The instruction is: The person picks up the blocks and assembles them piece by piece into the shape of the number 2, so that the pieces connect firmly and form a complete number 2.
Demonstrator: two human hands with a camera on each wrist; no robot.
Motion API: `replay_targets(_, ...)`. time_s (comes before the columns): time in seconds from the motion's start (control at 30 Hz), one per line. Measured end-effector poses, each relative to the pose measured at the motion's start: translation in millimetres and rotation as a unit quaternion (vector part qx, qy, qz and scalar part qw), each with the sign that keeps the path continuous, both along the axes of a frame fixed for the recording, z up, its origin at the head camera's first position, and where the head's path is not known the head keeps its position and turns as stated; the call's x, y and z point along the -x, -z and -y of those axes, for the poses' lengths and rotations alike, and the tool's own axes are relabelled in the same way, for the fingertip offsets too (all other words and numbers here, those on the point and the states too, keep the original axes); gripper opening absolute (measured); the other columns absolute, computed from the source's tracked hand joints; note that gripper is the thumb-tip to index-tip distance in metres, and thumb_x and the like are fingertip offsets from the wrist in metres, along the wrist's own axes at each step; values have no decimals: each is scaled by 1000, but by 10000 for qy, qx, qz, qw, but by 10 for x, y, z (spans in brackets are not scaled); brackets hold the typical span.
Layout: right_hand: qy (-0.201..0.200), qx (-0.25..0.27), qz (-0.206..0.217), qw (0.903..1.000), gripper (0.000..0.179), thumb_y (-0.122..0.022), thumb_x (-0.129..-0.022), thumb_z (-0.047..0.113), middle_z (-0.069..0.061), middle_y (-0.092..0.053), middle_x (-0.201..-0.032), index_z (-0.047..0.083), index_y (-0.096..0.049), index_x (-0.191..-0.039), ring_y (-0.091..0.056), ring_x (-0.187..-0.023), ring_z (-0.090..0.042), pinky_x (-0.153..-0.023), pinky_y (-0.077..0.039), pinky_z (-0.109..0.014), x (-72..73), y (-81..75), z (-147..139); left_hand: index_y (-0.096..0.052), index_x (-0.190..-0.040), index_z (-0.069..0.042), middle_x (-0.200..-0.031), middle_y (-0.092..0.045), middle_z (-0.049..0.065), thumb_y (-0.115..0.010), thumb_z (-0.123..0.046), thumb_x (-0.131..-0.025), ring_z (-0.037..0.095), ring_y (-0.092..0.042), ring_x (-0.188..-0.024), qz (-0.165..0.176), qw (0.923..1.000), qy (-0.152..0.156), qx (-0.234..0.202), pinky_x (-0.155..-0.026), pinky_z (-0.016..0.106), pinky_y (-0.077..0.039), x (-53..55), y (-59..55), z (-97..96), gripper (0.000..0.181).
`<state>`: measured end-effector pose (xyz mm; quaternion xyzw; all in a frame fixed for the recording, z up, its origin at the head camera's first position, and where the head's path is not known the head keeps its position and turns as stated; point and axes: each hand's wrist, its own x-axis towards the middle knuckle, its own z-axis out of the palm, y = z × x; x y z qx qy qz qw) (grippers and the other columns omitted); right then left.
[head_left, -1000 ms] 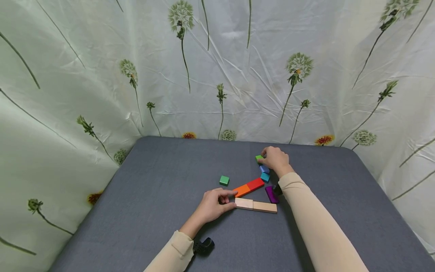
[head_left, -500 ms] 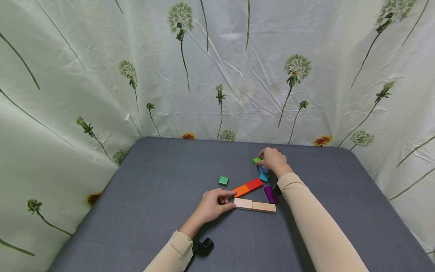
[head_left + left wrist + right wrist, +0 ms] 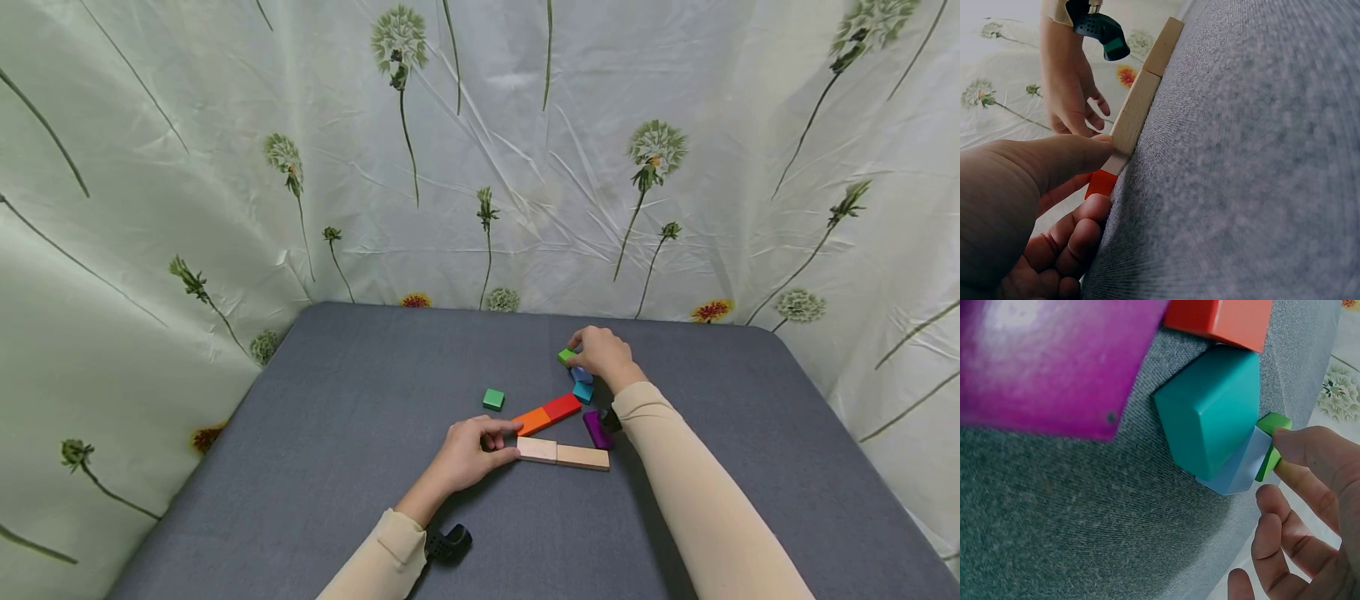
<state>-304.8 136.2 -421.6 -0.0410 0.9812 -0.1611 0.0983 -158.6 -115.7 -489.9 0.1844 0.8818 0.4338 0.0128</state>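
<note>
My left hand touches two block ends that nearly meet. Its thumb lies against a pale wooden block, its index finger against an orange block; the other fingers curl in. My right hand pinches a light green block between thumb and index finger, at the far end of a row. Beside that block lies a blue block, followed by a teal block. A red block continues the orange one. A second wooden block extends the pale one.
A purple block lies under the right wrist, between the red and wooden blocks. A dark green block sits alone to the left. The grey table ends at a flower-patterned curtain at the back.
The light green block, in my right hand's pinch, has shifted slightly toward me and the blue block, mostly in the first half second. My left hand has stayed in place.
</note>
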Motion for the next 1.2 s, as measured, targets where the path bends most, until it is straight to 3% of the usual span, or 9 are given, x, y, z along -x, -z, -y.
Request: replay_targets(1.2, -207, 18, -37, 9998, 37, -75, -100, 23, -23, -69, -135, 10, -73, -134, -65, -103, -34, -96, -51, -56, -6, -14, -18, -81, -125, -17, -83, -65, -9, -87, -21, -92, 0, -52, -72, 19, 10000, -12, -9, -70, 21, -44, 0, 0, -2, 34)
